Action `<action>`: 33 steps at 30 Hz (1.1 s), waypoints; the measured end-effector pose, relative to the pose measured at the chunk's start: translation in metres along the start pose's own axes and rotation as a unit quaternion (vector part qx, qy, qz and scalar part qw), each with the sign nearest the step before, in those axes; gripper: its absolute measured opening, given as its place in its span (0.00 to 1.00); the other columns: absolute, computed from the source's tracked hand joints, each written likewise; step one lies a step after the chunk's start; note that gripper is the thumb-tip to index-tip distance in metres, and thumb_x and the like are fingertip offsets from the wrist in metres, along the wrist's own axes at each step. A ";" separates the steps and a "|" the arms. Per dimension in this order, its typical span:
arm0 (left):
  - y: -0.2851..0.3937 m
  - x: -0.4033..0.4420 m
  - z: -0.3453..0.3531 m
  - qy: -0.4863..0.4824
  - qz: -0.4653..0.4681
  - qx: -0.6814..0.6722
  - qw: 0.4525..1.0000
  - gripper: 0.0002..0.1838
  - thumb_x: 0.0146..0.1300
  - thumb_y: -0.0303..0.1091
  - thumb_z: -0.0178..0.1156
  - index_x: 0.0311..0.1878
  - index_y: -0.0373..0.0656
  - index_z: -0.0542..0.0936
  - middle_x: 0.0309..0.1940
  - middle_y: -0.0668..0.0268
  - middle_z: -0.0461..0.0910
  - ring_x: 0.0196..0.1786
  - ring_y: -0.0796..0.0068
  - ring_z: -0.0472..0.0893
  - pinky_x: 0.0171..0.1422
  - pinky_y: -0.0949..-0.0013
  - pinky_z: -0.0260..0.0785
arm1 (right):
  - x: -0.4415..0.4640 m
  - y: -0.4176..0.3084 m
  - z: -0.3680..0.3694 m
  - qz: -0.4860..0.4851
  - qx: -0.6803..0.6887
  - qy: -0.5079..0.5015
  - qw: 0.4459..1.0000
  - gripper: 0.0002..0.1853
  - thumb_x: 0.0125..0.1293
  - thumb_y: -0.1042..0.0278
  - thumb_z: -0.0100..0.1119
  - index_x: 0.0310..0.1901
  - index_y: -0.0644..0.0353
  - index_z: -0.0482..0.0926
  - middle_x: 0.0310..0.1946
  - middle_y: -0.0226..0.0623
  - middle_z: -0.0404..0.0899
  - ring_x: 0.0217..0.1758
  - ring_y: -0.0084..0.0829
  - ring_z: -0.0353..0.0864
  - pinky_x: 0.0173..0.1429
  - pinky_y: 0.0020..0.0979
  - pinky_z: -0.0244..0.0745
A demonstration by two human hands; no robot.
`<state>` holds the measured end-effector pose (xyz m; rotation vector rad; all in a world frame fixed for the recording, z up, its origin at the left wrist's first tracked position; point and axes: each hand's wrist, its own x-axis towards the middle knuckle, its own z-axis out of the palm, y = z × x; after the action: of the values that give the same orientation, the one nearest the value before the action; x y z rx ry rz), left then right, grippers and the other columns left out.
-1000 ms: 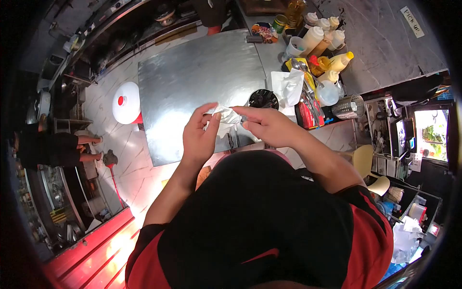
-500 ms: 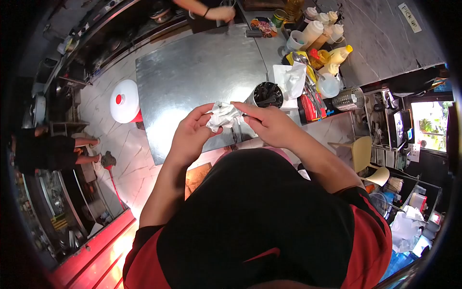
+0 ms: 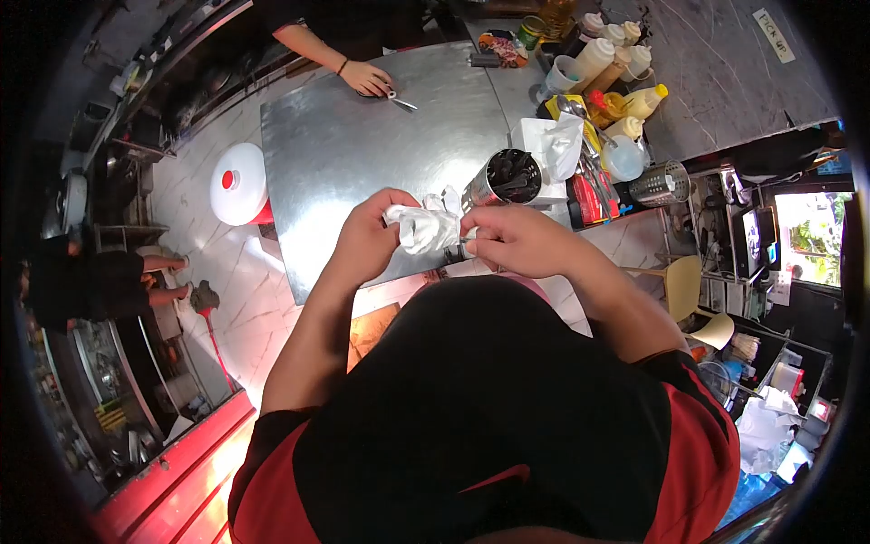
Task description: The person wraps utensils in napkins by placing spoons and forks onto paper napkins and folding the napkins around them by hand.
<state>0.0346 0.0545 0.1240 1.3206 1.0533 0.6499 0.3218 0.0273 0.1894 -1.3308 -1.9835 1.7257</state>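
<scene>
White tissue [image 3: 424, 228], bunched, seemingly in the middle of work

Gripping this tissue with the left hand [image 3: 367, 238], above the near edge of the tabletop [image 3: 331, 172] and near the metal holder [image 3: 478, 192] of dark utensils [image 3: 515, 176]. Pinching with the right hand [image 3: 517, 240] a slim item [image 3: 466, 238], too small to identify, beside the tissue. Looks begun, not finished; cannot tell the remaining amount.

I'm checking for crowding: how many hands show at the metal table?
3: left hand and right hand at the near edge, on the white tissue; a co-worker's hand at the scissors, far side. Others may be hidden.
</scene>
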 end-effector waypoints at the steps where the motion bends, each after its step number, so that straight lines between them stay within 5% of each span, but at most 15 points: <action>1: 0.002 0.003 -0.001 0.002 0.012 -0.027 1.000 0.15 0.70 0.19 0.65 0.57 0.41 0.82 0.50 0.66 0.87 0.53 0.75 0.84 0.62 0.69 0.77 | 0.000 0.001 0.000 0.001 -0.010 -0.020 1.000 0.16 0.81 0.64 0.61 0.64 0.60 0.79 0.29 0.35 0.85 0.32 0.28 0.83 0.41 0.37 0.77; 6: 0.008 0.012 -0.006 -0.024 0.080 -0.067 0.994 0.19 0.63 0.14 0.65 0.55 0.44 0.79 0.50 0.68 0.84 0.57 0.74 0.83 0.64 0.69 0.77 | -0.001 -0.004 0.000 0.026 -0.004 -0.068 0.997 0.20 0.82 0.65 0.58 0.71 0.57 0.78 0.28 0.34 0.83 0.31 0.28 0.82 0.40 0.35 0.77; 12: 0.003 0.013 -0.008 -0.001 0.036 -0.087 0.996 0.16 0.63 0.17 0.67 0.51 0.45 0.81 0.50 0.70 0.81 0.55 0.76 0.81 0.61 0.71 0.74 | -0.001 0.008 0.006 0.023 0.013 -0.055 0.998 0.26 0.84 0.67 0.54 0.80 0.56 0.72 0.31 0.31 0.81 0.33 0.23 0.82 0.42 0.30 0.78; 16: -0.001 0.012 0.005 0.062 0.185 0.044 0.980 0.16 0.59 0.14 0.58 0.47 0.42 0.85 0.48 0.66 0.80 0.50 0.73 0.80 0.52 0.73 0.72 | 0.008 0.025 0.015 -0.009 0.084 -0.073 0.994 0.29 0.84 0.60 0.58 0.82 0.53 0.70 0.26 0.30 0.80 0.27 0.25 0.80 0.35 0.31 0.75; 19: 0.002 0.010 0.014 0.087 0.198 0.083 0.973 0.20 0.54 0.13 0.52 0.44 0.41 0.88 0.49 0.64 0.79 0.47 0.72 0.79 0.49 0.72 0.71 | 0.010 0.010 0.013 0.104 0.131 -0.111 0.980 0.21 0.85 0.53 0.60 0.70 0.56 0.79 0.24 0.28 0.77 0.22 0.22 0.76 0.28 0.29 0.70; 22: 0.001 0.011 0.013 0.071 0.166 0.066 0.981 0.19 0.56 0.11 0.57 0.48 0.39 0.86 0.51 0.64 0.77 0.55 0.71 0.79 0.60 0.73 0.71 | 0.017 0.013 0.023 0.087 0.131 -0.089 0.984 0.18 0.85 0.49 0.61 0.53 0.57 0.82 0.23 0.27 0.75 0.18 0.20 0.71 0.23 0.27 0.65; 23: -0.005 0.013 0.012 0.062 0.168 0.021 0.984 0.28 0.55 0.09 0.56 0.59 0.39 0.84 0.53 0.63 0.78 0.57 0.71 0.80 0.63 0.71 0.73 | 0.014 0.012 0.020 0.116 0.119 -0.086 0.982 0.19 0.85 0.50 0.61 0.41 0.59 0.79 0.23 0.27 0.76 0.22 0.21 0.75 0.27 0.30 0.69; 26: -0.008 0.015 0.008 0.056 0.056 -0.086 0.993 0.37 0.53 0.06 0.55 0.68 0.40 0.78 0.56 0.61 0.81 0.61 0.70 0.82 0.66 0.68 0.76 | 0.016 0.022 0.022 0.032 0.034 -0.046 0.998 0.20 0.84 0.50 0.62 0.40 0.61 0.79 0.24 0.34 0.78 0.27 0.26 0.79 0.33 0.37 0.73; 27: -0.004 0.015 0.007 0.018 0.032 -0.093 0.995 0.28 0.69 0.17 0.60 0.72 0.37 0.75 0.58 0.57 0.83 0.64 0.67 0.83 0.70 0.61 0.77 | 0.017 0.028 0.024 0.020 0.003 -0.025 0.999 0.20 0.84 0.51 0.62 0.40 0.61 0.79 0.25 0.36 0.79 0.29 0.29 0.80 0.36 0.39 0.74; 29: 0.004 0.013 0.012 0.051 -0.117 -0.249 0.960 0.21 0.81 0.35 0.58 0.71 0.35 0.76 0.59 0.58 0.83 0.60 0.65 0.85 0.66 0.59 0.79 | 0.019 0.036 0.026 -0.005 -0.060 0.020 0.998 0.20 0.83 0.51 0.61 0.40 0.62 0.79 0.26 0.42 0.81 0.32 0.35 0.83 0.41 0.44 0.76; 30: 0.009 0.013 0.014 0.065 -0.188 -0.323 0.925 0.23 0.87 0.45 0.56 0.70 0.34 0.76 0.60 0.58 0.83 0.57 0.64 0.86 0.64 0.57 0.80 | 0.018 0.034 0.026 0.005 -0.067 0.031 0.997 0.20 0.83 0.51 0.61 0.41 0.62 0.80 0.27 0.44 0.81 0.33 0.38 0.84 0.41 0.45 0.76; 31: -0.019 0.018 0.008 -0.021 -0.144 -0.350 0.925 0.36 0.89 0.62 0.45 0.70 0.32 0.76 0.62 0.56 0.84 0.59 0.62 0.86 0.66 0.52 0.79 | 0.018 0.032 0.026 0.014 -0.075 0.044 0.996 0.20 0.83 0.51 0.61 0.41 0.62 0.80 0.28 0.47 0.82 0.33 0.41 0.84 0.42 0.46 0.76; 33: -0.031 0.017 0.013 -0.031 -0.113 -0.264 0.957 0.29 0.88 0.53 0.53 0.72 0.35 0.76 0.61 0.58 0.85 0.59 0.66 0.86 0.67 0.58 0.78 | 0.019 0.035 0.031 0.022 -0.095 0.079 0.992 0.20 0.83 0.51 0.58 0.42 0.62 0.81 0.32 0.51 0.85 0.37 0.52 0.87 0.45 0.50 0.78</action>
<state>0.0483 0.0578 0.0893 0.7384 0.8820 0.6539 0.3078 0.0169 0.1417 -1.5294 -2.0846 1.4277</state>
